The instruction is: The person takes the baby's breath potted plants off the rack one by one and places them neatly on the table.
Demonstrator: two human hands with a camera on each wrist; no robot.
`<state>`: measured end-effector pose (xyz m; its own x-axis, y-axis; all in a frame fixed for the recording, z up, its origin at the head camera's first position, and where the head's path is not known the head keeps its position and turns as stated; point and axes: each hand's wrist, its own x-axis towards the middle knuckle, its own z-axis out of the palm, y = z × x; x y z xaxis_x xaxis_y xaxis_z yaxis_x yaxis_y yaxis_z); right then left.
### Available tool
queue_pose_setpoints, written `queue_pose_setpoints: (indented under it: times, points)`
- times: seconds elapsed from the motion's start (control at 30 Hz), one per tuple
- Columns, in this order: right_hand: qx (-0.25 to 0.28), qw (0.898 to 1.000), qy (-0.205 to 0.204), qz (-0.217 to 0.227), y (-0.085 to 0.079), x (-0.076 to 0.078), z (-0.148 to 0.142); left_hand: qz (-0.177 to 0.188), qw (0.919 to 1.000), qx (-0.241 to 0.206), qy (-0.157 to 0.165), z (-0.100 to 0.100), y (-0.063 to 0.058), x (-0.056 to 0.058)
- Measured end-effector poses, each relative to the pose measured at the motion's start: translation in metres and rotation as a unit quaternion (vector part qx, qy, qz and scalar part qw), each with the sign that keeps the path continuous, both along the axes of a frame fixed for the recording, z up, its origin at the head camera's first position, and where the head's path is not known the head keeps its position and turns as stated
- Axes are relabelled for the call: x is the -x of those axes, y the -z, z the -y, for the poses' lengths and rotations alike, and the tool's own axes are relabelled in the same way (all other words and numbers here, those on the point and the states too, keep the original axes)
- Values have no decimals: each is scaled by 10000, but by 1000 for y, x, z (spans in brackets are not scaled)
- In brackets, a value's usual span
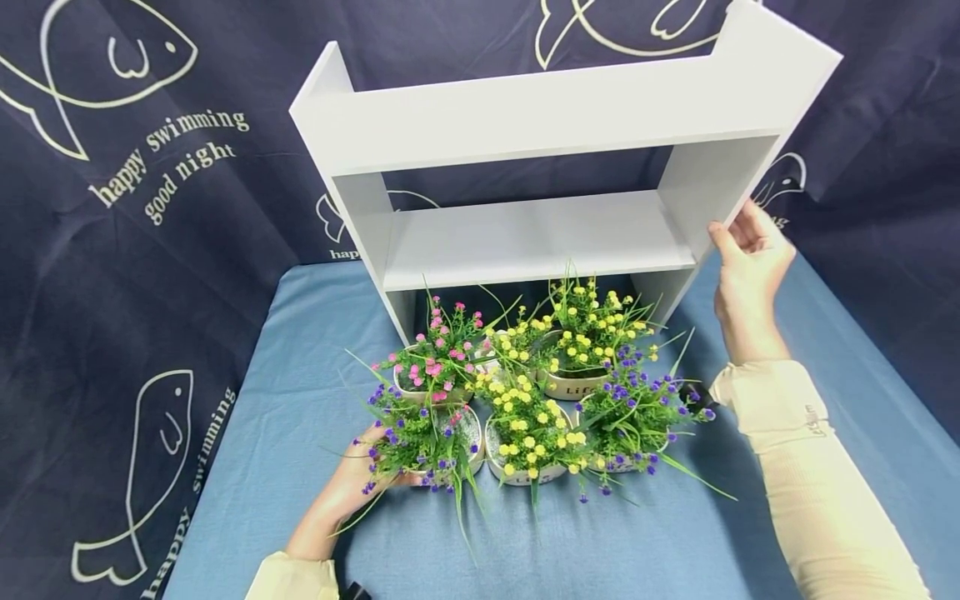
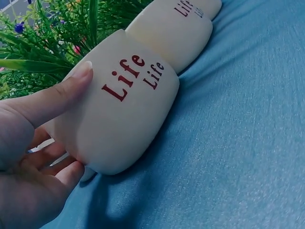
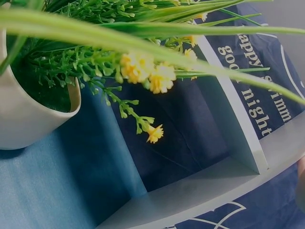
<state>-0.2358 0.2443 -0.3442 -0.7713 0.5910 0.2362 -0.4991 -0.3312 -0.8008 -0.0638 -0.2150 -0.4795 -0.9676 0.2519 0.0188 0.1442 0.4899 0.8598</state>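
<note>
My left hand grips the front-left flower pot, which holds purple flowers. In the left wrist view, the thumb lies over its cream wall beside the red "Life" lettering, with the other fingers curled around its end. My right hand holds the front edge of the right side panel of a white two-tier shelf, thumb in front and fingers behind. Only a sliver of that hand shows at the right wrist view's edge. Beside the left pot stand a yellow-flowered pot and another purple-flowered pot.
Behind the front row are a pink-flowered pot and a yellow-flowered pot, close to the shelf's foot. A blue cloth covers the table. Dark printed fabric hangs behind and at the sides.
</note>
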Motion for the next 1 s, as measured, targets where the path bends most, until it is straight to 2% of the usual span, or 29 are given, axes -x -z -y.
queue_pose_setpoints:
  times: [0.33,0.67,0.9,1.0]
  points:
    - [6,10000,75,43,0,-1,-2,-192,9995,-210,-142,-4,5,2]
    - [-33,10000,57,12,1,-1,-5,-402,9978,-533,-47,-6,6,4]
    - [-195,9998,-59,62,4,-3,-11,-185,9997,-160,-78,-4,5,3]
    - [-344,9991,-205,126,6,-6,-15,-28,9999,-59,113,1,3,4]
